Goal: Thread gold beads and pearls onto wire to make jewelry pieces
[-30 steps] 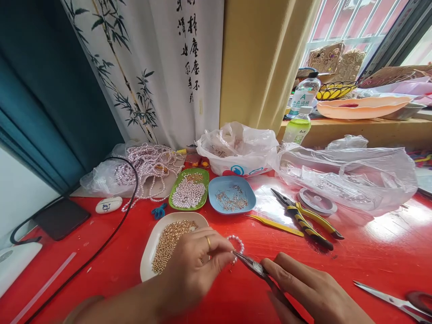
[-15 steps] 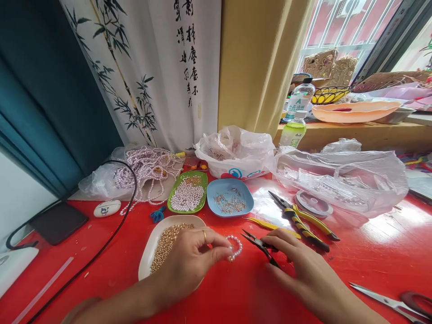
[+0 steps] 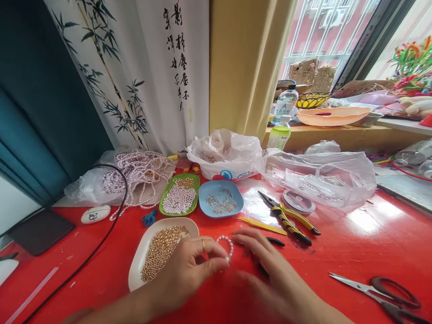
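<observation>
My left hand (image 3: 195, 265) pinches a small loop of white pearl beads (image 3: 225, 238) between thumb and fingertips. Close by on the right, my right hand (image 3: 266, 265) has its fingers stretched and apart; its thumb is smeared by motion. Small black-handled pliers (image 3: 276, 241) lie on the red table beneath it, largely hidden by the hand. A cream tray (image 3: 135, 274) of gold beads sits partly behind my left hand. Beyond the hands are a green tray (image 3: 163, 209) of pearl and gold beads and a blue dish (image 3: 206, 213) holding small metal pieces.
Yellow tweezers (image 3: 263, 226), larger yellow-black pliers (image 3: 286, 220) and a spool (image 3: 299, 201) lie right of centre. Scissors (image 3: 374, 290) rest at the right. A black cable (image 3: 106, 243) crosses the left side. Plastic bags (image 3: 320, 177) and bead strands (image 3: 131, 168) line the back.
My right hand has come off the small pliers, leaving them on the table, and moved left toward the bead loop. My left hand keeps its pinch. The view has shifted right.
</observation>
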Motion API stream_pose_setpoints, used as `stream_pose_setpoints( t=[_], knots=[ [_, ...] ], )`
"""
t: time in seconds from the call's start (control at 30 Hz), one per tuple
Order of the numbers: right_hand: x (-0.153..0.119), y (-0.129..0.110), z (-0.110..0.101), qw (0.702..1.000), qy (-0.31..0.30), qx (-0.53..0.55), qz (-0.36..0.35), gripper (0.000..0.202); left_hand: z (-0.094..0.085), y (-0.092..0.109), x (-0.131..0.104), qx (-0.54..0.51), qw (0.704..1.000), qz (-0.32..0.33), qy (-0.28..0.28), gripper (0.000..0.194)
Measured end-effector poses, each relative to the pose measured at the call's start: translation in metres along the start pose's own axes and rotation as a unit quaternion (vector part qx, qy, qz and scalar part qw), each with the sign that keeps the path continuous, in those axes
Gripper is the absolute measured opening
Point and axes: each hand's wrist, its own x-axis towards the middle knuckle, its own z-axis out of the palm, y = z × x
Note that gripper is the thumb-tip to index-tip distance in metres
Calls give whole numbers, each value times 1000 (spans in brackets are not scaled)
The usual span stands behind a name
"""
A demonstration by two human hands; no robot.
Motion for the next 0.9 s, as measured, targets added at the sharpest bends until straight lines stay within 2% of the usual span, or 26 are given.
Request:
stream_pose_setpoints(
  t=[0.07,0.13,0.2,0.23,0.37,0.57,0.77,0.83,0.9],
  knots=[
    [-1,-9,5,987,-77,135,37,44,3,0,-1,-8,1000,-8,-18,16],
    [0,-15,8,968,-112,211,75,30,4,-3,-2,-44,998,-19,-37,17],
    [2,-18,9,964,-95,228,95,14,4,-6,-2,-94,993,-29,-58,20],
    [3,-19,8,966,-78,224,99,13,4,-8,-2,-117,990,-32,-66,22],
    [4,-19,2,974,-20,206,89,17,4,-14,0,-155,985,-24,-74,23],
    [6,-21,-7,985,19,158,66,17,5,-15,1,-137,989,-4,-57,20],
    [7,-21,-10,981,18,157,113,22,3,-11,0,-121,990,-19,-65,23],
    [7,-20,-10,971,7,197,133,23,3,-10,-1,-124,990,-29,-68,24],
    [7,-19,-9,947,-22,281,155,24,4,-11,0,-141,986,-45,-76,24]
  ],
)
